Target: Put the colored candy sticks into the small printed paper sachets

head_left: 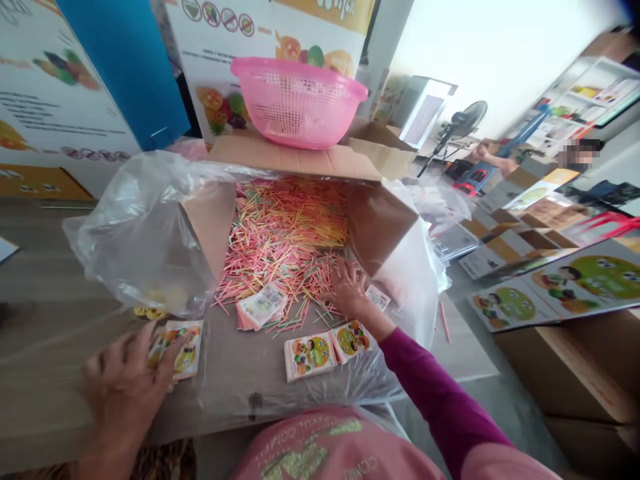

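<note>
My left hand (127,373) is at the lower left, its thumb and fingers closed around a small stack of printed packets (187,350) on the table. My right hand (347,287), below a purple sleeve, reaches into the front of a heap of thin, colored sticks (285,227). Its fingers are spread over the sticks, and their tips are partly hidden. The sticks spill from a cardboard box (385,220) lying open toward me. Two overlapping printed packet stacks (310,353) lie nearer me. Another pale stack (263,307) rests against the sticks, and a packet (377,298) lies beside my right hand.
Clear plastic sheeting (150,227) surrounds the box and covers part of the table (45,347). A pink basket (300,100) stands on the box. Printed boards (575,280) and cartons (565,373) are on the right. Farther back are a fan (467,120) and a person (580,157).
</note>
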The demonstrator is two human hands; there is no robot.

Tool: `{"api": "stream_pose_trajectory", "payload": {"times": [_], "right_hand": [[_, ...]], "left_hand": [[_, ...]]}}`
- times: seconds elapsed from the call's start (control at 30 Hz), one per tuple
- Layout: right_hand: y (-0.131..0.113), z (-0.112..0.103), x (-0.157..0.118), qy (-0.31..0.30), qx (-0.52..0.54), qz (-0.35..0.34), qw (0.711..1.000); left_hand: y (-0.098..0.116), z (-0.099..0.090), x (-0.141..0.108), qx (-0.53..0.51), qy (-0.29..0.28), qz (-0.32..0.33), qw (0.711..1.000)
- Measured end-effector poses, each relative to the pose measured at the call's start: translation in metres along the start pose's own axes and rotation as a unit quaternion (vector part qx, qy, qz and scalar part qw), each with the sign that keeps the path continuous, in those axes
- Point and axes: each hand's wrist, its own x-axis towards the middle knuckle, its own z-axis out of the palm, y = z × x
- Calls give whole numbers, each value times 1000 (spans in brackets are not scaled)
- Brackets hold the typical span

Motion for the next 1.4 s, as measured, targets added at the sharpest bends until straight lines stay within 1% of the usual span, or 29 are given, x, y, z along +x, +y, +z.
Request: {"api": "stream_pose_trajectory", "payload": {"times": [0.07,0.1,0.13,0.2,0.23,0.3,0.37,0.43,0.5,0.57,0.67,0.73,0.8,0.9,1.03,1.1,1.17,1.23,1.3,1.4], "right_hand": [[-7,5,13,-16,6,-20,1000],[-11,6,19,-21,9,-29,999],[-16,7,24,-25,11,-36,999],[-25,5,31,-30,12,-38,999],[-30,4,34,-31,14,-37,999],[-35,1,36,-28,17,-38,999],[-36,0,36,-18,17,-55,998],[-32,1,35,-8,15,-69,997],[-26,4,34,-2,17,-68,998],[-21,6,35,6,29,-59,998],[-17,5,37,42,65,-48,996],[-14,3,40,65,96,-43,992],[-11,0,43,66,127,-43,989],[-5,0,47,48,152,-48,986],[-3,0,49,33,149,-40,988],[-4,-1,49,51,135,-46,988],[-4,-4,49,81,132,-69,986],[-2,-7,49,108,143,-99,979],[0,-8,51,130,152,-127,972],[-2,-4,54,131,149,-152,968]], "left_hand": [[22,2,3,18,35,47,998],[35,8,5,16,32,83,996],[50,17,8,-4,17,124,992],[82,39,14,-42,-51,196,978],[96,51,18,-50,-92,217,971],[119,71,23,-42,-161,229,959],[132,83,25,-21,-204,221,953],[135,87,22,-10,-214,220,952],[133,87,16,-11,-205,230,951],[128,88,9,-18,-185,241,953],[122,90,4,-46,-142,255,955],[119,93,3,-71,-115,254,958],[118,94,4,-87,-104,245,960],[122,91,8,-75,-120,229,963],[134,82,14,12,-182,233,955],[139,78,16,34,-192,246,949],[140,76,16,41,-178,258,949],[138,76,14,51,-166,265,949],[135,78,10,60,-170,269,946],[131,83,6,55,-180,265,946]]}}
